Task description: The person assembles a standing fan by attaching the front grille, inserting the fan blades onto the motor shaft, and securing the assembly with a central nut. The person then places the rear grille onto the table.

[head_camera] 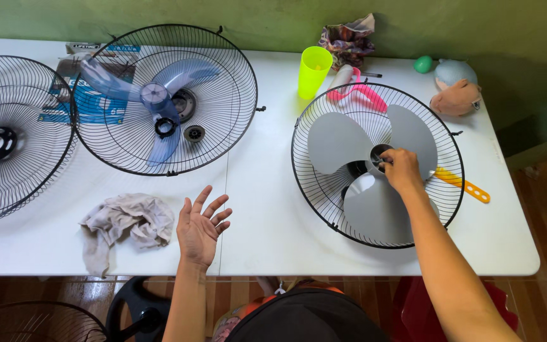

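The grey fan blade [375, 168] lies inside a black wire fan guard [305, 171] on the right half of the white tabletop [267, 209]. The right hand [401, 170] is closed over the blade's central hub, fingers pinched on it. The left hand [201, 223] hovers above the tabletop with palm up and fingers spread, grasping nothing, just beside a crumpled grey rag [125, 221].

An orange plastic strip [470, 187] pokes out from under the guard's right rim, and a pink-handled tool [359, 88] lies at its top edge near a yellow-green cup [313, 71]. To the left sits a second guard [235, 95] with a blue translucent blade [153, 101] and two small black caps [178, 130] in it.

With only one hand on the hub and the guard unheld, I judge the guard could spin or slide on the smooth surface. It could also rock on the strip beneath, or nudge the nearby cup over
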